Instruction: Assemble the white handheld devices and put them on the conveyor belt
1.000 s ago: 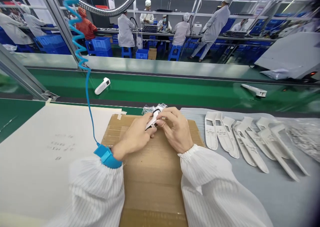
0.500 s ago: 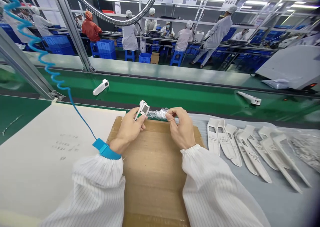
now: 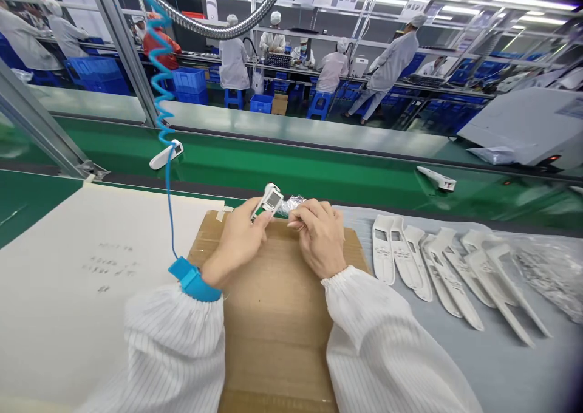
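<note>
My left hand (image 3: 243,231) is closed around a white handheld device (image 3: 273,199), which has a small grey screen and a green circuit board showing in its open housing. The lower part of the device is covered by my fingers. Close by on the right, my right hand (image 3: 321,234) has its thumb and fingers pinched together; whatever is between them is too small to make out. Crumpled clear plastic film (image 3: 291,204) lies just behind the two hands. Both hands are above a brown cardboard sheet (image 3: 277,316). A blue wrist strap (image 3: 195,281) with a coiled cord is on my left wrist.
Several white plastic housing shells (image 3: 450,273) lie on a grey mat at right, beside a clear bag of small parts (image 3: 553,267). Beyond runs a green belt (image 3: 296,164) carrying a white device (image 3: 166,154) and another white device (image 3: 437,179). White paper (image 3: 59,285) covers the left.
My right hand has moved left, closer to the device in my left hand. The blue cord has swung right, and the devices on the belt appear further left as the view shifts slightly.
</note>
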### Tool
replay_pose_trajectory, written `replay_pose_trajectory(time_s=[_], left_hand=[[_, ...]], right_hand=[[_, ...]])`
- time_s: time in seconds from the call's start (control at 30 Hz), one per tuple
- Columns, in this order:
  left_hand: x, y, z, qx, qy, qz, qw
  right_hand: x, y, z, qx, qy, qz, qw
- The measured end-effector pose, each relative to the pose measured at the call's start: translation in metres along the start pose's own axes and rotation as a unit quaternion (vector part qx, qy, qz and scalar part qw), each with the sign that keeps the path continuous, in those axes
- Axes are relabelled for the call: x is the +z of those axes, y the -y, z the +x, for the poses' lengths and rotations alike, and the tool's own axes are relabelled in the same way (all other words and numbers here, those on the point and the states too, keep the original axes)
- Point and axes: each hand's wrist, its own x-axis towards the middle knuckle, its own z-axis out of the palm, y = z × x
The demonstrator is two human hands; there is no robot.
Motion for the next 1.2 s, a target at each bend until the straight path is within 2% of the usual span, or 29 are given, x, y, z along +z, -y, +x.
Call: replay_pose_trajectory(time_s=[0.07, 0.13, 0.2, 0.27, 0.33, 0.47, 0.67, 0.77, 0.83, 0.9, 0.97, 1.0, 1.07, 1.13, 1.2], left_hand=[[-0.002, 0.000, 0.003, -0.031, -0.020, -0.059, 0.998], [-0.002, 0.001, 0.004, -0.039, -0.009, -0.102, 0.994], [0.003, 0.003, 0.002, -0.016, 0.010, -0.119, 0.993], [0.010, 0.002, -0.002, 0.024, 0.036, -0.111, 0.993], [0.016, -0.001, -0.007, 0.052, 0.043, -0.061, 0.996], [0.020, -0.009, -0.015, 0.068, 0.004, 0.073, 0.995], [0.021, -0.010, -0.016, 0.093, -0.008, 0.133, 0.987], [0.022, -0.006, -0.013, 0.074, -0.034, 0.150, 0.985], [0.020, -0.001, -0.008, 0.032, -0.081, 0.167, 0.982], [0.014, 0.006, -0.002, -0.017, -0.142, 0.156, 0.977], [0.007, 0.013, 0.005, -0.047, -0.186, 0.103, 0.976], [0.004, 0.017, 0.007, -0.054, -0.198, 0.071, 0.976], [0.000, 0.021, 0.011, -0.056, -0.200, 0.020, 0.978], [-0.001, 0.021, 0.012, -0.062, -0.196, -0.012, 0.979], [-0.001, 0.017, 0.011, -0.077, -0.189, -0.043, 0.978]], right_hand=[[0.002, 0.001, -0.002, 0.074, 0.005, 0.099, 0.992], [0.005, 0.003, -0.002, 0.160, -0.005, 0.194, 0.968], [0.008, 0.005, -0.002, 0.220, -0.018, 0.272, 0.937], [0.011, 0.008, -0.001, 0.251, -0.030, 0.338, 0.906], [0.013, 0.011, -0.001, 0.276, -0.049, 0.387, 0.878], [0.014, 0.016, -0.002, 0.318, -0.085, 0.425, 0.843], [0.011, 0.019, -0.005, 0.320, -0.068, 0.457, 0.827], [0.006, 0.021, -0.004, 0.305, -0.040, 0.482, 0.820], [0.004, 0.019, 0.000, 0.279, -0.019, 0.486, 0.828], [0.007, 0.011, 0.008, 0.268, -0.012, 0.430, 0.862], [0.013, -0.003, 0.018, 0.272, 0.019, 0.262, 0.926], [0.017, -0.011, 0.023, 0.272, 0.046, 0.162, 0.947], [0.022, -0.029, 0.031, 0.256, 0.104, 0.019, 0.961], [0.016, -0.046, 0.036, 0.231, 0.136, -0.020, 0.963], [-0.003, -0.066, 0.035, 0.207, 0.147, -0.053, 0.966]])
